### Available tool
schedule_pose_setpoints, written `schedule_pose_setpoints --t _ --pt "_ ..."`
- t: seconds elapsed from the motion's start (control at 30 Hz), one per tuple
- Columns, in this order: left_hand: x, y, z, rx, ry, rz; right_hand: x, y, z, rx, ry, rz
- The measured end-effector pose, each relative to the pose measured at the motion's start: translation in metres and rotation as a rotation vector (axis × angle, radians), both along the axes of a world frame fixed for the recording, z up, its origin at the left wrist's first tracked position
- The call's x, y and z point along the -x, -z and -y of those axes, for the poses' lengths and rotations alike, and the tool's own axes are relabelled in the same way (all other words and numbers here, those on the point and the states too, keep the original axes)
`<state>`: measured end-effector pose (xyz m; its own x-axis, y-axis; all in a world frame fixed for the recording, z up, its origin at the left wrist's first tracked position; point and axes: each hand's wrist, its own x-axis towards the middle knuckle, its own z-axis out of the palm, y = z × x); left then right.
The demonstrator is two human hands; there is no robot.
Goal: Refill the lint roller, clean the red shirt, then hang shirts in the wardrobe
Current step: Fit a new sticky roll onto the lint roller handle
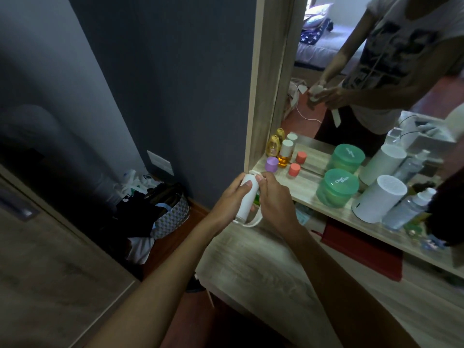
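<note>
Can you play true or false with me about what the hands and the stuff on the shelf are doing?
1. Both hands hold the white lint roller. True: the left hand grips it and the right hand pinches at its top end.
2. The big round tub on the shelf is red. False: it is green.
3. A purple-capped jar stands by the mirror. True.
4. The white cylinder lies on the floor. False: it stands on the shelf.
</note>
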<state>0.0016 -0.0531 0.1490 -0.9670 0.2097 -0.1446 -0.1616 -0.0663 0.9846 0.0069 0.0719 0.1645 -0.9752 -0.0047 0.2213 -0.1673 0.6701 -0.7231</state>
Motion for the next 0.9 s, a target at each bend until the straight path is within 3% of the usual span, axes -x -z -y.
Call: schedule_pose_setpoints --t 0.4,0.67,0.9 --pt "-0.004 -0.005 -0.005 0.373 -0.148 -0.118 -0.005 -0.008 -0.001 -0.214 -0.024 -0.104" --pt "-0.002 -0.028 0.001 0.541 -0.046 -0.236 -0.01 -0.009 0.006 0.025 0.131 -0.009" --pt "0.003 -0.028 0.001 0.243 -0.032 -0.045 -0.001 -0.02 0.002 -0.139 0.043 -0.029"
